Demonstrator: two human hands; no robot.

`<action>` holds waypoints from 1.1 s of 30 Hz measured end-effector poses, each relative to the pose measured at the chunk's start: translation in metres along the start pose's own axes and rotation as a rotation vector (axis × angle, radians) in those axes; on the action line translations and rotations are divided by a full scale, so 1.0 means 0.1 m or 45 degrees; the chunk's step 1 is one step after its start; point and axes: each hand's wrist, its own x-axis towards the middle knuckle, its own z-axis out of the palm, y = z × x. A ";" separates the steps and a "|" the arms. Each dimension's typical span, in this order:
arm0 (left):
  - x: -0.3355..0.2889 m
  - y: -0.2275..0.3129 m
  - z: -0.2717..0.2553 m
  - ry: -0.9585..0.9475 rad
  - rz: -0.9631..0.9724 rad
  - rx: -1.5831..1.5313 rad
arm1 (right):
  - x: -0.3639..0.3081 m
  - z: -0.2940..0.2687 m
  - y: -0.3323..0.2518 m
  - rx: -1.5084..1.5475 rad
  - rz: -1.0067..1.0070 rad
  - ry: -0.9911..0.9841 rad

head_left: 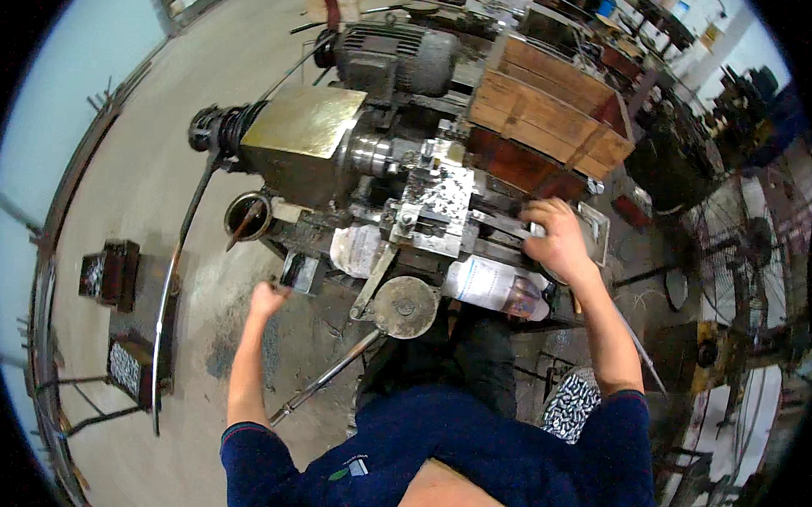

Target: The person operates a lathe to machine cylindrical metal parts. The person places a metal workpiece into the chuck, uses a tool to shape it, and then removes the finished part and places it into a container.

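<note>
Head view, looking down on a small lathe (400,177) with an electric motor (399,57) behind it and a brass-coloured cover (303,120) over the headstock.

Left hand (268,298) is curled shut around a small dark handle (284,288) at the machine's front left corner; the handle is mostly hidden by the fingers, so I can't make out its shape.

Right hand (557,239) lies knuckles-up on the right end of the bed, fingers bent over a metal lever (505,225). Fingertips are out of sight, so I can't tell whether it grips or just rests.

A round handwheel (404,307) sits low at the front, between the two forearms, touched by neither. A plastic bottle (499,288) lies on its side just under the right hand. A wooden crate (554,116) stands behind. A basket of small metal parts (572,404) is half covered by the right sleeve. Fisheye rim blurs everything on the far right.
</note>
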 end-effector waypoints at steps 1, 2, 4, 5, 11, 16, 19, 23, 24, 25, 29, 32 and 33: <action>-0.07 0.42 0.11 -0.064 0.090 0.255 | -0.29 -0.10 0.13 -0.069 0.138 -0.032; -0.01 0.45 0.09 -0.105 0.154 0.458 | -0.52 -0.21 0.22 -0.041 0.272 -0.080; 0.20 0.34 -0.01 -0.186 0.276 0.855 | -1.00 -0.35 0.42 -0.070 0.466 -0.120; 0.41 0.11 -0.14 -0.197 0.417 0.990 | -1.22 -0.39 0.55 -0.120 0.522 -0.103; 0.26 0.48 -0.18 -0.084 0.260 0.390 | -2.23 -0.50 1.12 -0.236 1.105 -0.095; 0.28 0.47 0.09 -0.157 0.107 0.408 | -2.63 -0.34 1.49 -0.354 1.276 -0.094; 0.36 0.54 -0.09 -0.158 0.382 0.889 | -2.84 -0.40 1.55 -0.552 1.548 -0.368; 0.42 0.54 -0.24 -0.105 0.411 1.043 | -3.51 -0.44 1.77 -0.669 1.848 -0.459; 0.40 0.63 -0.21 -0.059 0.400 0.922 | -3.74 -0.37 1.83 -0.671 1.855 -0.465; 0.34 0.68 -0.20 -0.018 0.379 0.799 | -3.90 -0.31 1.85 -0.674 1.855 -0.476; -0.12 0.11 -0.29 0.010 0.154 0.393 | -3.86 -0.22 1.10 -0.451 1.588 -0.539; -0.43 -0.38 -0.17 -0.233 -0.020 0.192 | -3.96 -0.04 0.44 -0.190 1.553 -0.471; -0.52 -0.48 -0.18 -0.417 -0.185 0.034 | -4.13 0.13 0.35 -0.080 1.497 -0.389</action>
